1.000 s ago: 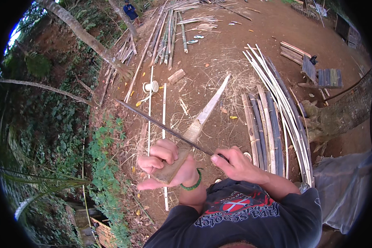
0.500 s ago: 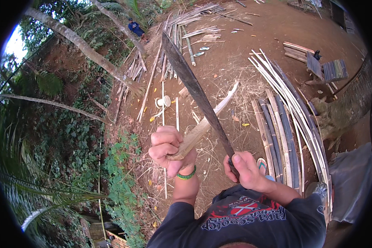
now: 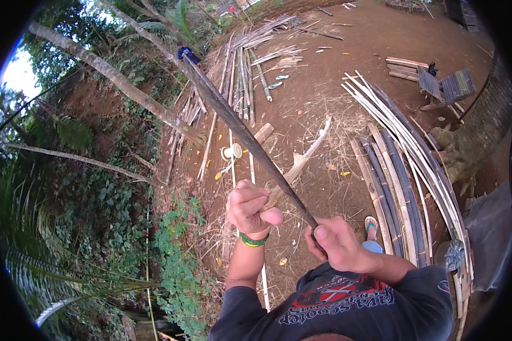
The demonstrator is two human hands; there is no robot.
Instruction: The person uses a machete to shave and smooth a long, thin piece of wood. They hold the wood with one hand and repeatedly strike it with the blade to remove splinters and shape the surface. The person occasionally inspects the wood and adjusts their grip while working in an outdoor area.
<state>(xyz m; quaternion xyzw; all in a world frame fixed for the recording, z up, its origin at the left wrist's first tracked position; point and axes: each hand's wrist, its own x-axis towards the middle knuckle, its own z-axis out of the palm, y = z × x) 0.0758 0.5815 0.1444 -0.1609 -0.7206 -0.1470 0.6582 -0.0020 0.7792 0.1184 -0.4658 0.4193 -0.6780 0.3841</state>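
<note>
Tightly, the left hand (image 3: 248, 209) curls round wood (image 3: 300, 163), right hand (image 3: 342, 245) round slanting knife (image 3: 240, 128).

Bare reddish-brown earth ground (image 3: 364, 57) lies right of dense green leafy undergrowth (image 3: 111, 196); bright white sky (image 3: 21, 73) shows far left.

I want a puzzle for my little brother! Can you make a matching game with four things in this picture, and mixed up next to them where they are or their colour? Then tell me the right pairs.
Things:
1. machete
2. bracelet
3. piece of wood
4. spool

Places or colours:
A. gripped in the left hand
B. beyond both hands, touching neither
C. gripped in the right hand
D. green

Right pairs: 1-C, 2-D, 3-A, 4-B
</note>
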